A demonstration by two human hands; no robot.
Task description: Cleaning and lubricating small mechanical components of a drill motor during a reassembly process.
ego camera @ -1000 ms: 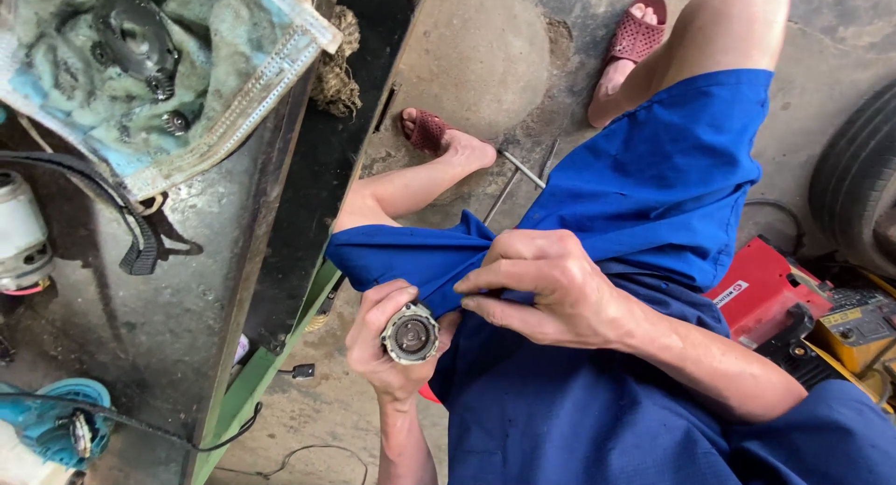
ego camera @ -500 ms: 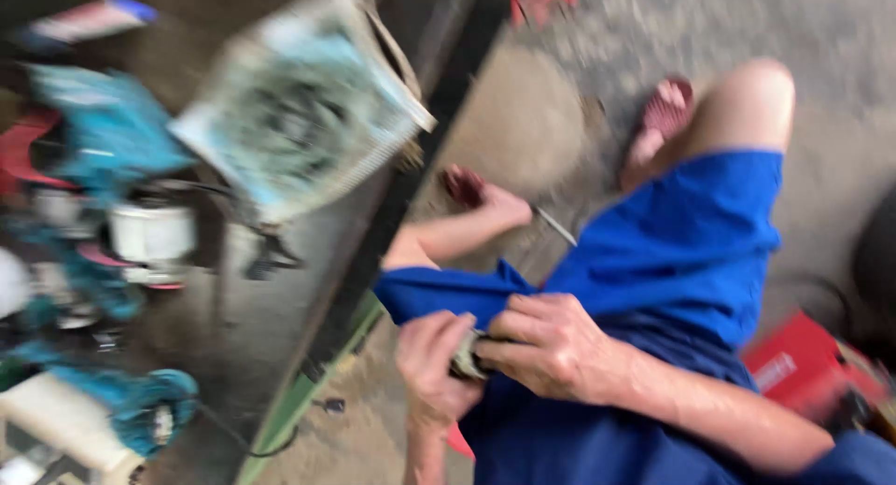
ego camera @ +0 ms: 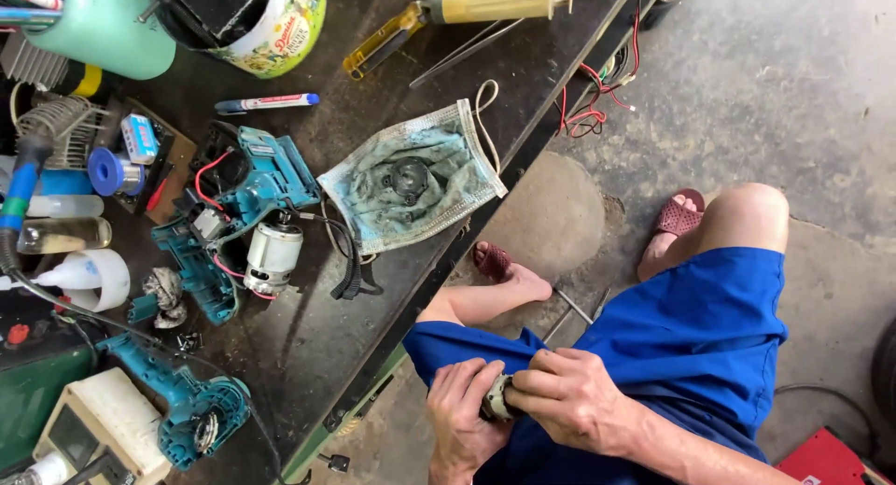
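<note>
Left hand [ego camera: 464, 412] cups a small metal gear housing [ego camera: 497, 398] over the lap while right hand [ego camera: 569, 398] pinches blue shorts fabric [ego camera: 691, 326] around it—likely heavy, rigid, greasy, best gripped by its round body—beyond them, up-left, a dismantled teal drill [ego camera: 238, 219] on the workbench [ego camera: 373, 298].
</note>
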